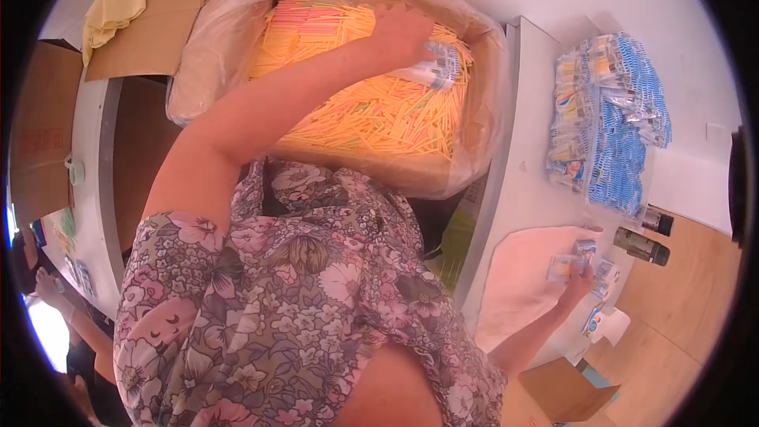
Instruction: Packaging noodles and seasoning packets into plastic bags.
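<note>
My left hand point(402, 34) reaches into a large plastic-lined carton point(371, 166) full of thin yellow, orange and pink sticks point(379, 119). Its fingers curl down at a clear printed packet point(439, 69) lying over the sticks; the fingertips are partly hidden. Away to the right, my right hand point(583, 278) is closed on a small blue-and-white packet point(585, 250). That hand rests above a pale pink cloth point(522, 269) on the white table. More small packets point(605, 275) lie beside it.
Rows of blue-and-white packets point(621, 134) stand stacked at the right, near two dark-capped cylinders point(642, 245). A cardboard flap point(162, 28) with a yellow cloth point(118, 4) is at the far left. An open small box point(569, 390) sits lower right. Another person's hand point(51, 289) shows at left.
</note>
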### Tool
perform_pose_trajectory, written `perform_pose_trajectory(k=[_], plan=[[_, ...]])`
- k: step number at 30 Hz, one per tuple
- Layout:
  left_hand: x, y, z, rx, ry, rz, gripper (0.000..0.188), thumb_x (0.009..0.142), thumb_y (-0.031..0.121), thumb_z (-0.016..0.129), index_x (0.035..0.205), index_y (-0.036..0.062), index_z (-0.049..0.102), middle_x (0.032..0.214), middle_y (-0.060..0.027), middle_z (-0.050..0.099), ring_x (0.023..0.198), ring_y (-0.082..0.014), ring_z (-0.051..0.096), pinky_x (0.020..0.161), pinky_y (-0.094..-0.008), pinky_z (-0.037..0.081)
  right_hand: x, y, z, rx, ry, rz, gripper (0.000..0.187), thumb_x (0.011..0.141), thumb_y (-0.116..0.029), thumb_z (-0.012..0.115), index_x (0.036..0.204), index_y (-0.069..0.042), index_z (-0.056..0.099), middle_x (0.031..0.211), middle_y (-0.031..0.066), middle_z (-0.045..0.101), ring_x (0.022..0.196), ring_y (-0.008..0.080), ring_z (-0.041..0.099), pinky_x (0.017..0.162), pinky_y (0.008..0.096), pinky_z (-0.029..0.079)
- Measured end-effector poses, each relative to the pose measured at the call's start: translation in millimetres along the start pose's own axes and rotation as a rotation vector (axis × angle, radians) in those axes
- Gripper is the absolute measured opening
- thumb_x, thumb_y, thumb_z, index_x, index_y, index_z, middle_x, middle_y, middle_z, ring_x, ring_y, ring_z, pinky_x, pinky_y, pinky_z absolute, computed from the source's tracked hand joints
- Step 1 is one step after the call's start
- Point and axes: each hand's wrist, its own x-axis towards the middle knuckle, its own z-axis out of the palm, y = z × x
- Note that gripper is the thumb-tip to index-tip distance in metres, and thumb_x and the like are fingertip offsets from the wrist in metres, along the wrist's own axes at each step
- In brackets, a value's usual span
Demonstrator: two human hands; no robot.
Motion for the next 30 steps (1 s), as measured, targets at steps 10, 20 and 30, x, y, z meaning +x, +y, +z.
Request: perform_pose_trajectory(k=[10,20,30], plan=[[9.4,-7.2,-11.8,-0.091,-0.095,-0.092,0.047,0.063,0.039,0.078,0.099,0.0137,0.061,0.106,-0.005,0.061,0.106,-0.026,0.049,0.083,-0.0504,0.03,-14.6,-18.3,17.1,-0.706,0.54,-0.598,0.032,0.077,-0.019,0.073,0.097,0.004,0.064,0.105,0.0152,0.063,0.095,0.03,0.058,0.082,0.0395,0.047],[-7.2,-16.8,-15.8,-0.841,0.001,0.224,0.02,0.071,0.016,0.076,0.081,0.0041,0.063,0.072,-0.0006,0.061,0.071,-0.0084,0.056,0.066,-0.0297,0.043,-82.6,-254.5,194.1,0.209,-0.076,-0.724,0.04,0.075,-0.002,0.07,0.114,-0.002,0.058,0.102,0.0086,0.064,0.087,0.0185,0.06,0.075,0.0304,0.049],[-52.1,-52.0,-81.7,-1.064,-0.127,0.147,0.024,0.088,0.016,0.061,0.105,-0.0005,0.064,0.085,0.0011,0.065,0.076,-0.0047,0.056,0.069,-0.0228,0.048,-80.1,-375.5,299.8,0.494,-0.669,-0.732,0.022,0.087,-0.022,0.064,0.085,0.0,0.063,0.076,-0.0042,0.057,0.069,0.0029,0.046,0.059,0.0203,0.039]])
